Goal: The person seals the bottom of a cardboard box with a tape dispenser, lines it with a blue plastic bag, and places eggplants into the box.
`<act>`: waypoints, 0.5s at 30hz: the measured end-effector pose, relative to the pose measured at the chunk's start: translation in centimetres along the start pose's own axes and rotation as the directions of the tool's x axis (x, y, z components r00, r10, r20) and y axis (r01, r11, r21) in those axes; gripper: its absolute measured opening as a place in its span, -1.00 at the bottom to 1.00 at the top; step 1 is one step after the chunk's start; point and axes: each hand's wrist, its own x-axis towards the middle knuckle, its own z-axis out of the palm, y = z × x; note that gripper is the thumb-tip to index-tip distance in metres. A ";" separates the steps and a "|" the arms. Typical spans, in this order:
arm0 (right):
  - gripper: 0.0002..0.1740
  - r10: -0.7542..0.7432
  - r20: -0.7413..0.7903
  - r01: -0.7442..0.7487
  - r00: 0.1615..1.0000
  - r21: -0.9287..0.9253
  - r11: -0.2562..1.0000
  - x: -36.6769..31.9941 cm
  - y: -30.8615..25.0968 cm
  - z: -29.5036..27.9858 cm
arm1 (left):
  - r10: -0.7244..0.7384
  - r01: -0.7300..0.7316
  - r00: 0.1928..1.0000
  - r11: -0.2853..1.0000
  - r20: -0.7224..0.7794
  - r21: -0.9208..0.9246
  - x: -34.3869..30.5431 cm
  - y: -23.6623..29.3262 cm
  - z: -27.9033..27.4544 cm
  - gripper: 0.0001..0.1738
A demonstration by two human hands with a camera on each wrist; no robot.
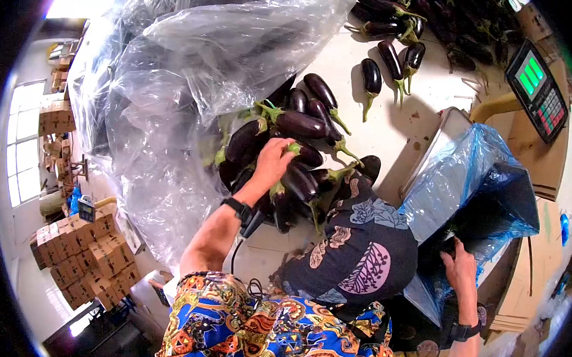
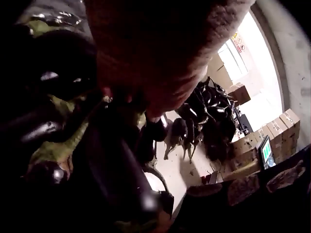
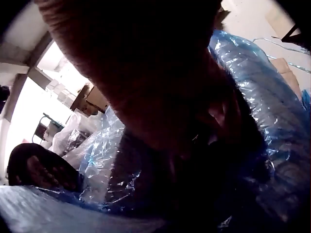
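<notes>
My left hand [image 1: 272, 163] reaches over a pile of dark purple eggplants. Its fingers grip one eggplant [image 1: 308, 155] near the green stem end. Other eggplants [image 1: 301, 123] lie around and under that hand, some stems pointing toward the right. Close up in the left wrist view, a glossy eggplant [image 2: 121, 170] lies below the hand [image 2: 155, 63], whose fingertips are in deep shadow. My right hand [image 1: 461, 268] reaches into a blue plastic bag [image 1: 440, 185] with a dark inside. In the right wrist view its fingers [image 3: 226, 119] are bent inside the bag; I cannot tell what they hold.
Clear plastic sheeting [image 1: 168, 103] covers the left of the white table [image 1: 397, 126]. Loose eggplants [image 1: 371, 80] lie farther back, with a bigger heap [image 1: 458, 26] behind. A scale display [image 1: 537, 90] stands at right beyond the bag. Stacked cartons [image 1: 84, 259] are at left.
</notes>
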 end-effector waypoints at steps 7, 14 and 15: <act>-0.45 -0.030 0.007 0.027 1.000 0.281 0.959 -2.3 0.2 -2.6 | -0.068 0.070 0.997 0.996 0.037 -0.050 3.0 1.4 -3.0 -0.79; -0.48 -0.101 0.042 0.037 0.994 0.739 0.672 -1.0 -5.0 -5.5 | -0.073 0.131 0.988 0.870 0.138 -0.476 7.0 13.3 -9.1 -0.76; -0.44 -0.164 0.016 0.096 0.986 0.753 0.650 -0.3 -5.9 -5.7 | -0.040 0.081 0.994 0.905 0.105 -0.417 7.6 15.3 -9.1 -0.76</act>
